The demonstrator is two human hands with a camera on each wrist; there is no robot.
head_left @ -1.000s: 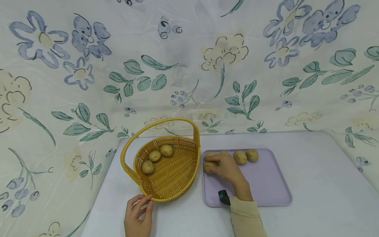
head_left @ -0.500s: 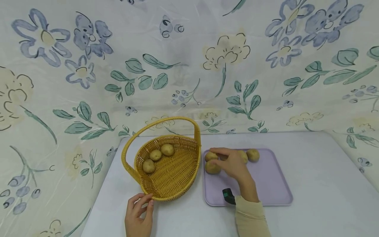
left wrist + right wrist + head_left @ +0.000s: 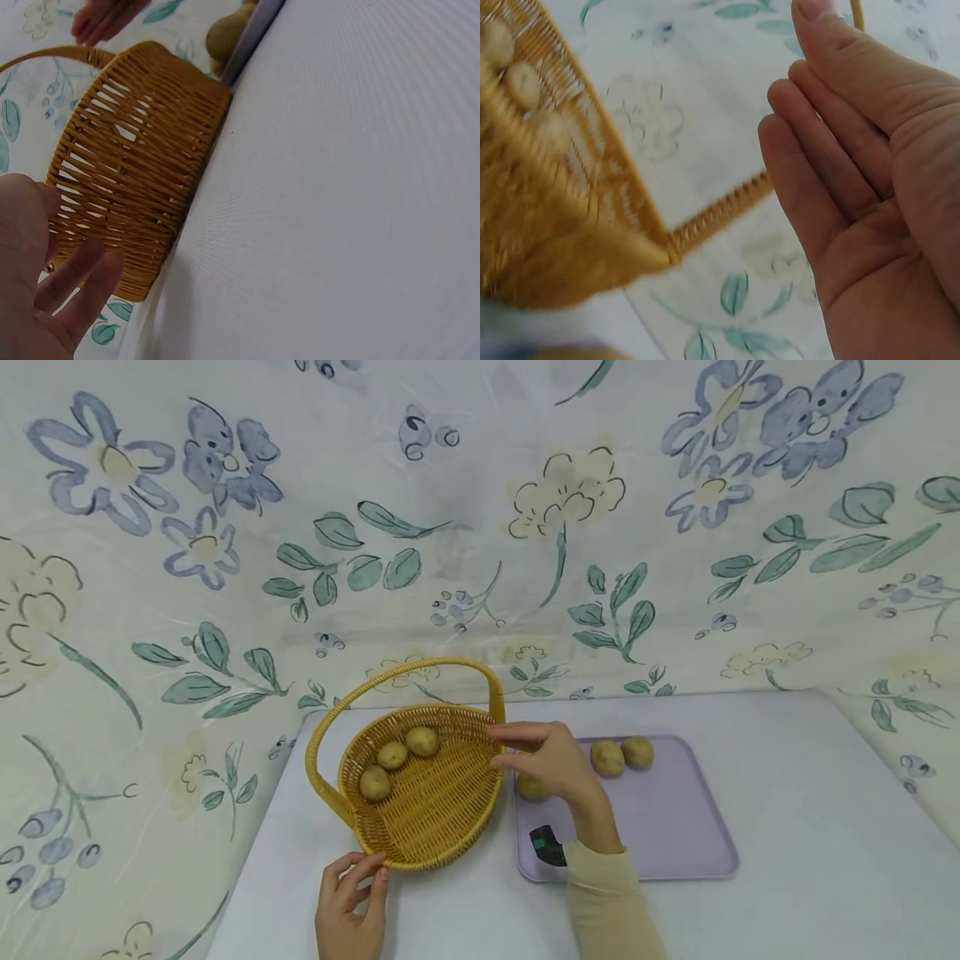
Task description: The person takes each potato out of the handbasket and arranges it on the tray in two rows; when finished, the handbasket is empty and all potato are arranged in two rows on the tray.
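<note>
My left hand (image 3: 349, 906) pinches the near rim of a yellow wicker basket (image 3: 442, 810) between its fingers and thumb; the left wrist view shows two fingers against the woven outer wall. Three potatoes (image 3: 392, 755) lie along the basket's left and far inner side. My right hand (image 3: 551, 764) hovers over the basket's right rim, fingers stretched forward, thumb apart, nothing between them. Its bare palm and straight fingers (image 3: 806, 176) show in the right wrist view. Beneath the hand a potato (image 3: 532, 787) sits at the left of a lilac tray (image 3: 652, 835), partly covered.
Two more potatoes (image 3: 622, 754) rest side by side near the tray's far edge. The basket's tall arched handle (image 3: 405, 668) rises over its far side. A white table (image 3: 802, 793) meets a floral cloth backdrop (image 3: 465, 568) behind.
My right hand has come away from the potatoes at the tray's left and moved left to the basket's right rim. My left hand stays on the near rim.
</note>
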